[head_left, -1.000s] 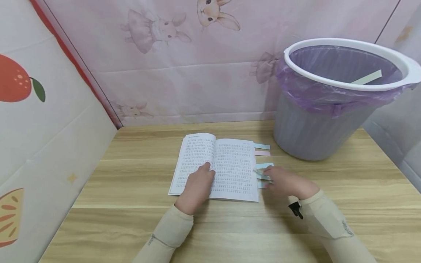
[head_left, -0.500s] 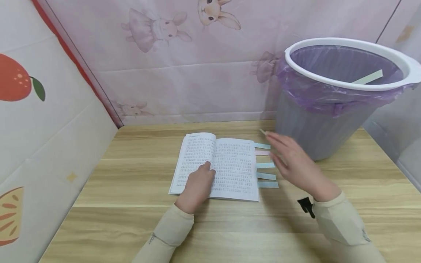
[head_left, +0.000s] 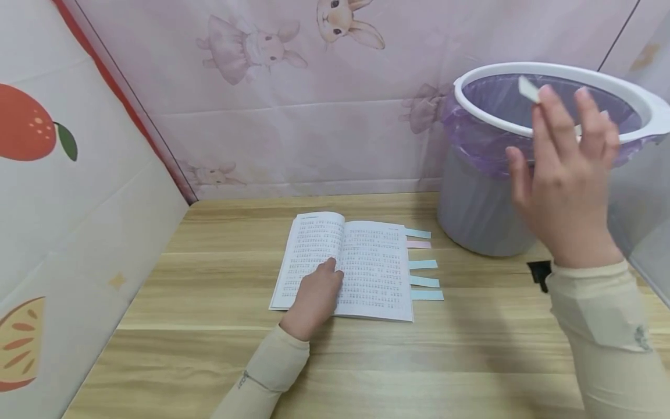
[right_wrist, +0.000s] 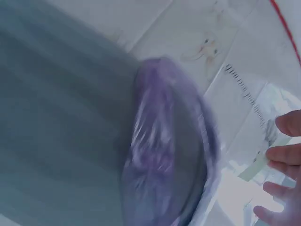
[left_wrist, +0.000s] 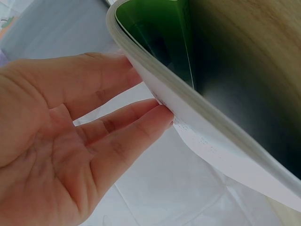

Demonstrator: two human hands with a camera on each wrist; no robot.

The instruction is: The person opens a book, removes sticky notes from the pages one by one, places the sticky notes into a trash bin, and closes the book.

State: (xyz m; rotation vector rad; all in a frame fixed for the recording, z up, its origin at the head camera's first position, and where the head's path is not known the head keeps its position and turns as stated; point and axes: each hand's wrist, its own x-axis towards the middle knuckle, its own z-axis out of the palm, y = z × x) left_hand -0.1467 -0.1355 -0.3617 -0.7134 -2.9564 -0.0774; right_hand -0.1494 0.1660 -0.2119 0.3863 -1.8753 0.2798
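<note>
An open book point(head_left: 374, 273) with printed pages lies on the table, several blue sticky tabs point(head_left: 425, 281) and a pink one point(head_left: 419, 244) jutting from its right edge. My left hand point(head_left: 314, 294) rests on it near the spine, extended fingertips on the page. In the left wrist view these fingers point(left_wrist: 134, 136) touch the page beside the book's thick edge point(left_wrist: 197, 101). My right hand point(head_left: 573, 180) is raised over the front of the bin. Between its index and middle fingers a pale green sticky strip point(head_left: 528, 89) is pinched; the strip point(right_wrist: 255, 168) also shows in the right wrist view.
A grey bin point(head_left: 484, 206) with a white rim point(head_left: 492, 119) and purple liner point(head_left: 473, 142) stands at the table's back right. A patterned curtain point(head_left: 314, 145) hangs behind the wooden table point(head_left: 220, 279). A black clip-like piece point(head_left: 539, 273) is by the right cuff.
My right hand has lifted from the tabs at the book's right edge, carrying the pale green strip up and right to the bin. The left hand stays on the book.
</note>
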